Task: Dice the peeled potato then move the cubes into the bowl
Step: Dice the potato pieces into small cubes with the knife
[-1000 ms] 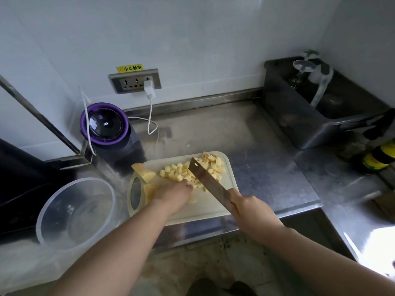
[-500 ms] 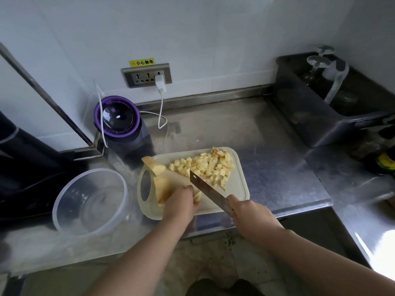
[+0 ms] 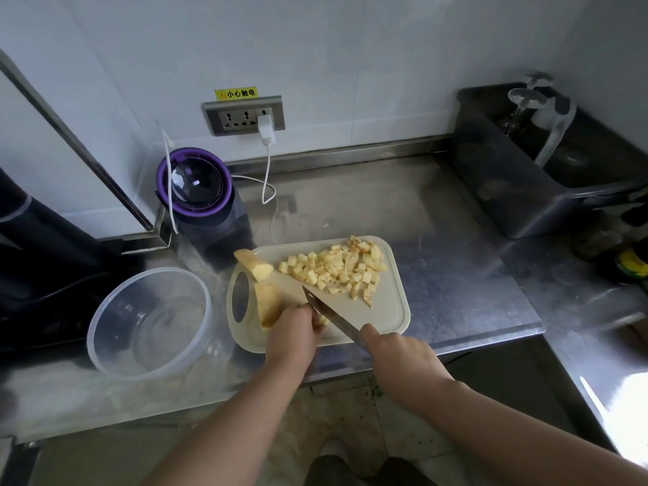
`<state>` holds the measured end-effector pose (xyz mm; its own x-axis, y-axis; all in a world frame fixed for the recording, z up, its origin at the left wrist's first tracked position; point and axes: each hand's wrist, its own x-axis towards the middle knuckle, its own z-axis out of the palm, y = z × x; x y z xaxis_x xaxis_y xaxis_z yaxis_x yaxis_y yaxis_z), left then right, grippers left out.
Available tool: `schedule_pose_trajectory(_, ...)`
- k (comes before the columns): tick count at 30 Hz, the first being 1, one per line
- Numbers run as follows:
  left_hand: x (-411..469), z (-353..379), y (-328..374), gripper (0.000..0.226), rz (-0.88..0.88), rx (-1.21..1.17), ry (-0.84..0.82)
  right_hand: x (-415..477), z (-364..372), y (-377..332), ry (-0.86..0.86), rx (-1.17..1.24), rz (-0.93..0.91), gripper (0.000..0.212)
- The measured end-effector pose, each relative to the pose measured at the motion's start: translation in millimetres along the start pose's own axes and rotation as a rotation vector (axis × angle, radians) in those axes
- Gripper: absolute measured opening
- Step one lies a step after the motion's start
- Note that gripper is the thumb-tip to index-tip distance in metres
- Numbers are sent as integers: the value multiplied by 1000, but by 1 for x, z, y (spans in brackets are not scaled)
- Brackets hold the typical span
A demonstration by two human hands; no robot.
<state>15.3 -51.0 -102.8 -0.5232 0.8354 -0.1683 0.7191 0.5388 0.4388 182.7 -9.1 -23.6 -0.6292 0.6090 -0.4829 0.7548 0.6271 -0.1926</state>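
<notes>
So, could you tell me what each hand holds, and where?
Right hand grips the knife by its handle; left hand pins a potato piece under its fingertips.

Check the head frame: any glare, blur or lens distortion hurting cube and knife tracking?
Head view: dim, soft light, pale yellow potato cubes sharp on the cream plastic cutting board; strong glare on the stainless steel counter, lower right; wall lines lean from the wide lens; steel knife in the right hand reads clean; left hand covers most of the potato piece it grips.
</notes>
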Motion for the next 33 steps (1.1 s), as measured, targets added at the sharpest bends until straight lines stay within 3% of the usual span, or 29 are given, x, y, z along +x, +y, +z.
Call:
schedule_pose_trajectory(10, 1, 2, -3, 14, -10, 4, 3, 8, 6, -8, -72, 5, -38, 43)
schedule_pose_trajectory(19, 18, 2, 8, 21, -15, -13, -7, 17, -13, 27, 46, -20, 56, 38)
schedule_pose_trajectory(25, 36, -4, 25, 19, 9, -137, 68, 17, -25, 49, 98, -15, 84, 32)
schedule_pose_trajectory(33, 33, -67, -4, 14, -43, -429, 246, 27, -8, 39, 6, -28, -32, 27)
